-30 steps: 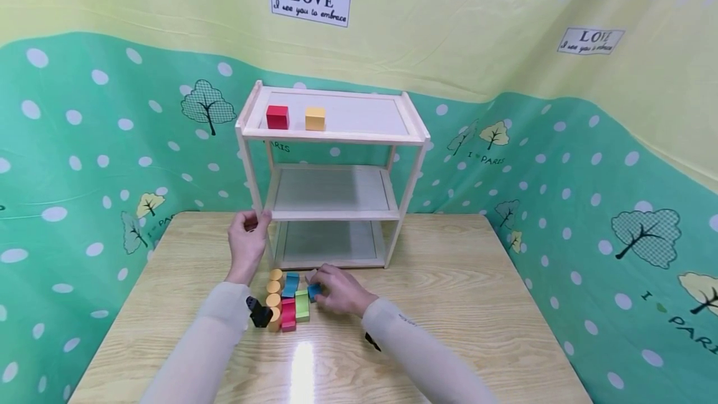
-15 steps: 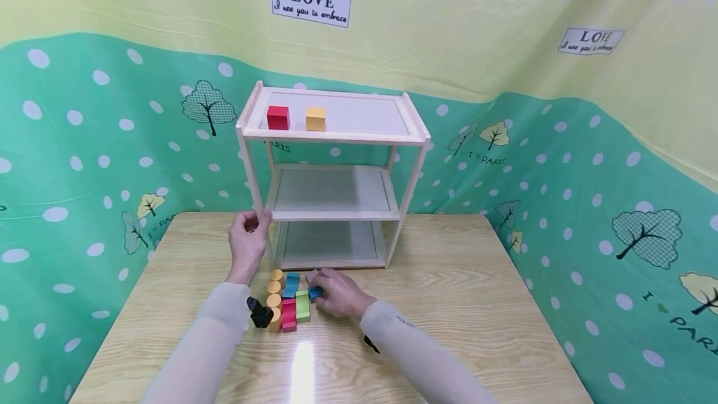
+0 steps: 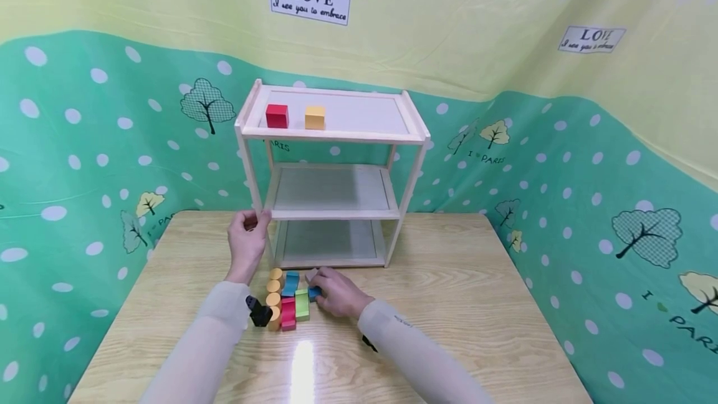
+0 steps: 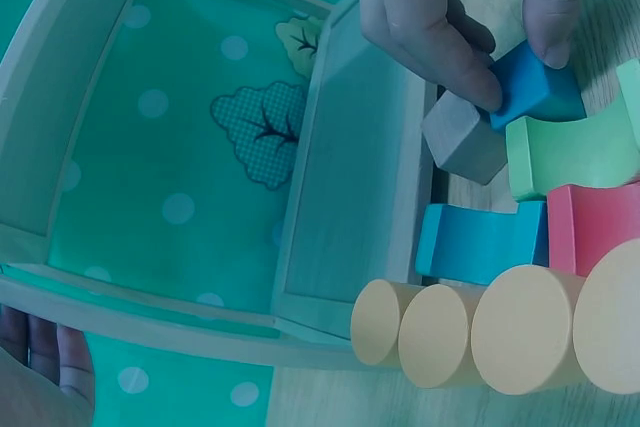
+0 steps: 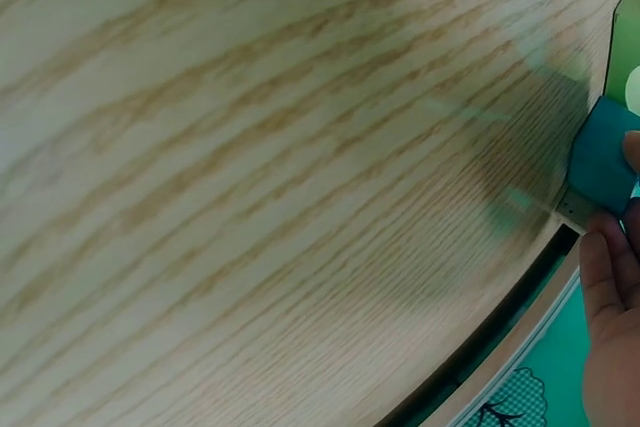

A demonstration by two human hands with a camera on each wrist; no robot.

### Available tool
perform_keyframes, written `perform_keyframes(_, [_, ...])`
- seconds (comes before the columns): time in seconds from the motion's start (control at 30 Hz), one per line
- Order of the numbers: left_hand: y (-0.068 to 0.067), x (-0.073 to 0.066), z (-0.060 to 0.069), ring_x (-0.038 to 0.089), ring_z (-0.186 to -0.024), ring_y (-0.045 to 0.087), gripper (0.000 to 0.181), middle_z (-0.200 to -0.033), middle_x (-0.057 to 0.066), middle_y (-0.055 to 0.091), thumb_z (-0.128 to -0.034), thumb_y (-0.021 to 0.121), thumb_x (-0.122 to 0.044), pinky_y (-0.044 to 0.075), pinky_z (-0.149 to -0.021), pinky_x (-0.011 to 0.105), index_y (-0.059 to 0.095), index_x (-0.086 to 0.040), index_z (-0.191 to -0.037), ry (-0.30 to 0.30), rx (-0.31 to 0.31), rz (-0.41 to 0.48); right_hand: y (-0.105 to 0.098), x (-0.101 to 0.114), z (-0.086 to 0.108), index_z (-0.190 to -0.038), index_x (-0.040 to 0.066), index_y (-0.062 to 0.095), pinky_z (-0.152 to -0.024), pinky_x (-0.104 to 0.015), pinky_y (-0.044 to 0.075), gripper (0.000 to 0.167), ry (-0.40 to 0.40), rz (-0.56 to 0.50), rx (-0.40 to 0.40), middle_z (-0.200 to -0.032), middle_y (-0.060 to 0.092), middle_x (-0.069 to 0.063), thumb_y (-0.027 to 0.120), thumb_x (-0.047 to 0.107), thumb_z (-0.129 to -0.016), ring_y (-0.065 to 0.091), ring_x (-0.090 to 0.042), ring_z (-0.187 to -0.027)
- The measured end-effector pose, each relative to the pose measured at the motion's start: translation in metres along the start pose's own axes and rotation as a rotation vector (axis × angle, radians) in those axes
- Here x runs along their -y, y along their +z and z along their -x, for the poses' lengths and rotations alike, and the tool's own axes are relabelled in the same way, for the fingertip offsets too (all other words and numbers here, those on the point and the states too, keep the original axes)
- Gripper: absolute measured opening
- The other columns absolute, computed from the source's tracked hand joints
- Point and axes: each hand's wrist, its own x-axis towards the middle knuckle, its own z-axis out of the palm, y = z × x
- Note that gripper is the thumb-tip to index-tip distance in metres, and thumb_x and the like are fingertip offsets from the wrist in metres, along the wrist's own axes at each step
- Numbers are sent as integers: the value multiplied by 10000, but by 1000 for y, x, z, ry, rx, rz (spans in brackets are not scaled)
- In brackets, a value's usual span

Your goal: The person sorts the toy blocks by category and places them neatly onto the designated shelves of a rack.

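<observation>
My left hand is at the front left post of the white three-tier shelf, fingers curled and thumb against the post. Just in front of the shelf, my right hand pinches a small blue block between thumb and fingers. In the left wrist view the blue block touches a grey block and stands beside a green arched block. Left of these are a blue arched block, a red one and a column of several yellow cylinders.
A red cube and a yellow cube sit on the shelf's top tier. The shelf stands at the back of the wooden table, before a patterned green and yellow cloth.
My right hand has shifted very slightly at the blue block, and its forearm has moved a little left. The left hand and the shelf stay where they were.
</observation>
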Motion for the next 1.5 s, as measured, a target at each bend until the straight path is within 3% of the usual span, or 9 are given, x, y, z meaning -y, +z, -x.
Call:
perform_keyframes(0.63, [-1, -1, 1, 175, -922, 509, 472, -1024, 53, 559, -906, 603, -476, 439, -751, 278, 564, -57, -1119, -24, 5, -11, 0, -10, 11, -1183, 200, 648, -856, -194, 460, 339, -44, -53, -14, -1104, 496, 84, 720, 212, -852, 483, -21, -935])
perform_keyframes(0.93, [-1, 1, 1, 178, -908, 510, 470, -1015, 56, 564, -902, 607, -479, 440, -741, 286, 564, -61, -1114, -30, 4, -7, 0, -10, 14, -1239, 207, 599, -928, -240, 453, 377, -35, -59, 23, -1196, 536, 61, 693, 191, -874, 515, -61, -1073])
perform_keyframes(1.27, [1, -1, 0, 175, -895, 510, 459, -1006, 56, 564, -907, 605, -470, 436, -717, 277, 563, -54, -1096, -2, 7, 0, 0, -12, 14, -1222, 154, 606, -885, -214, 465, 365, -54, -74, -7, -1127, 549, 37, 680, 129, -866, 509, -45, -973])
perform_keyframes(1.5, [0, -1, 1, 177, -903, 509, 453, -1012, 63, 562, -915, 599, -459, 434, -737, 288, 559, -50, -1106, -9, 7, 3, 0, -11, 15, -1243, 209, 590, -893, -229, 467, 400, -28, -102, 10, -1143, 536, 75, 676, 133, -860, 512, -35, -1001])
